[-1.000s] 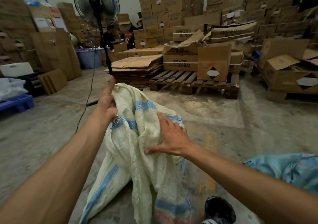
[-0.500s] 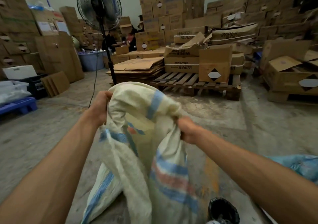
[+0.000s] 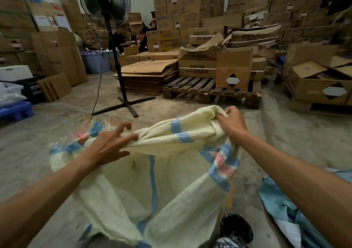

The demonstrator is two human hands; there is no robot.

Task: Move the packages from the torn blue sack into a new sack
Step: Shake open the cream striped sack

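Cream woven plastic sack with blue and pink stripes [image 3: 171, 186] held out over concrete floor [image 3: 285, 133], mouth gaping toward person. Left hand [image 3: 108, 145]: thumb and forefinger pinching bunched rim, other fingers spread and curled clear of cloth. Right hand [image 3: 231, 123]: fist clenched round rim's far corner (fabric wadded inside fist). Torn blue sack [image 3: 282, 205] crumpled on floor under right forearm. Black pedestal fan [image 3: 106, 5] stands beyond.

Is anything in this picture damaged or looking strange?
Yes. The cream sack has a frayed edge with loose threads beside the left hand. The boxes on the pallet are torn and crushed.
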